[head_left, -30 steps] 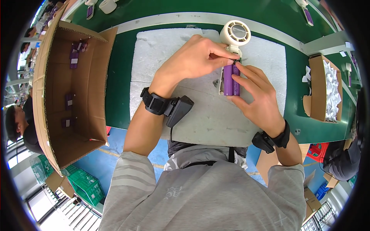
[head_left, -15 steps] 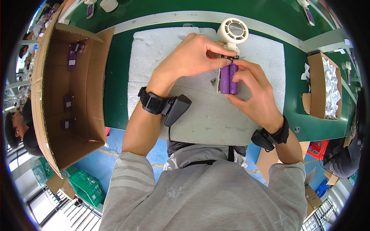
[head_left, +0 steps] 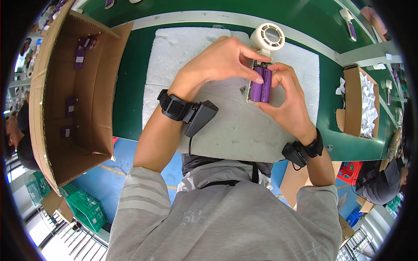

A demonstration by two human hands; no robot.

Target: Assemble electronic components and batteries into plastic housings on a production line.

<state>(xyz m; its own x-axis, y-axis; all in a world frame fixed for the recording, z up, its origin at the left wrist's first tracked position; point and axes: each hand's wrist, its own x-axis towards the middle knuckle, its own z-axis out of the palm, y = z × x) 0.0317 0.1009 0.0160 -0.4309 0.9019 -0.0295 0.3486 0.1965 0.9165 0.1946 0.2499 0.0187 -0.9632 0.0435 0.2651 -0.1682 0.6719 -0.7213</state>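
Note:
A cream handheld fan [head_left: 257, 38] lies on a white foam sheet [head_left: 209, 122], its round head away from me and its handle open. In the handle sits a purple battery pack [head_left: 261, 92] of two cells side by side. My left hand [head_left: 217, 63] grips the fan at the neck, fingertips above the cells and thumb pressed on their upper part. From the right, my right hand [head_left: 291, 98] spans the pack, with index finger near its top end and thumb at its bottom end. Fingers partly cover the green circuit board.
On the left stands a tall open cardboard box [head_left: 98, 100] with several purple battery packs inside. A smaller box [head_left: 355, 104] of white pieces is at the right of the green table [head_left: 130, 87]. Another fan [head_left: 347, 16] lies far right. Other people sit at both sides.
My left thumb has moved from the top of the cells down onto them. The battery pack appears pressed closer into the handle. The view has shifted slightly.

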